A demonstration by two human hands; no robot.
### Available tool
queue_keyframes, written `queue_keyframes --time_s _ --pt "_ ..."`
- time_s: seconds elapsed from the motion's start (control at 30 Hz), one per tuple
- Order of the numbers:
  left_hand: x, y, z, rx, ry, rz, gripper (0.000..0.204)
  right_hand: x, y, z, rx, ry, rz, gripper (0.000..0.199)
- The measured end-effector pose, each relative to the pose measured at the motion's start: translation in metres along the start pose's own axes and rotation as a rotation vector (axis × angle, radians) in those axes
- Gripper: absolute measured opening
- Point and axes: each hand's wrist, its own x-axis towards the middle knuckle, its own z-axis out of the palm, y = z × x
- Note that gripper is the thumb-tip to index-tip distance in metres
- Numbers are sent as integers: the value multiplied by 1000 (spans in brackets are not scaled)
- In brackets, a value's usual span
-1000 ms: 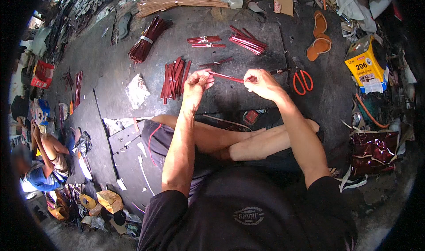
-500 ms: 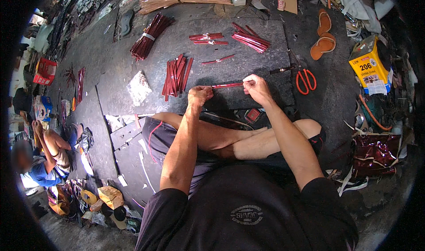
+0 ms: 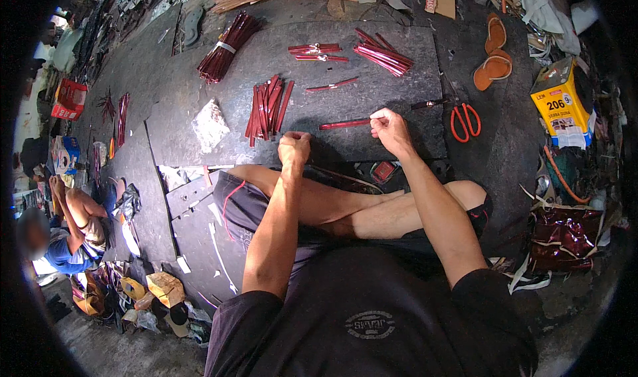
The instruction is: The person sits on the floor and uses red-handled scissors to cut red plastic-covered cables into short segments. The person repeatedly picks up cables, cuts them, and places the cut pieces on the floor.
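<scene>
My right hand (image 3: 391, 134) pinches the right end of a narrow, shiny dark-red strip (image 3: 344, 124), which points left over the dark board. Apart from the strip's free end, my left hand (image 3: 294, 148) is closed, its fingertips pressed together; what it may hold is too small to make out. Just beyond my left hand lies a loose pile of red strips (image 3: 269, 109). Farther off is a single strip (image 3: 332, 85) with a small shiny piece at its middle, and beyond it a few similar strips (image 3: 318, 53) with shiny fittings.
Orange-handled scissors (image 3: 465, 122) lie right of my right hand. A clear bag of small pieces (image 3: 211, 126), a tied red bundle (image 3: 229, 47) and more red strips (image 3: 383, 57) rest on the board. Sandals (image 3: 493, 68) and a yellow box (image 3: 561, 104) stand right; another person (image 3: 73, 224) sits left.
My left hand has let go of the strip's left end and drawn back slightly toward me. My right hand still holds the other end.
</scene>
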Motion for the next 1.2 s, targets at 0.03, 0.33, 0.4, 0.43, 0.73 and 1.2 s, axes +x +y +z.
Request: queue_keyframes --time_s 0.03,0.33,0.4,0.43,0.73,1.2 --pt "1 -1 0 -20 9 -4 29 -1 -4 1 -2 -6 2 10" --pt "-15 29 -1 -9 16 198 28 1 7 3 -25 50 -20 13" --pt "-20 37 0 20 30 192 27 2 10 4 -62 87 -35 15" --pt "-17 36 2 34 34 210 28 2 11 5 -81 106 -42 16" --pt "-11 33 8 39 25 228 28 -2 14 -3 -224 366 -76 13" --pt "-15 35 3 43 34 224 30 -52 -8 13 -680 127 -303 34"
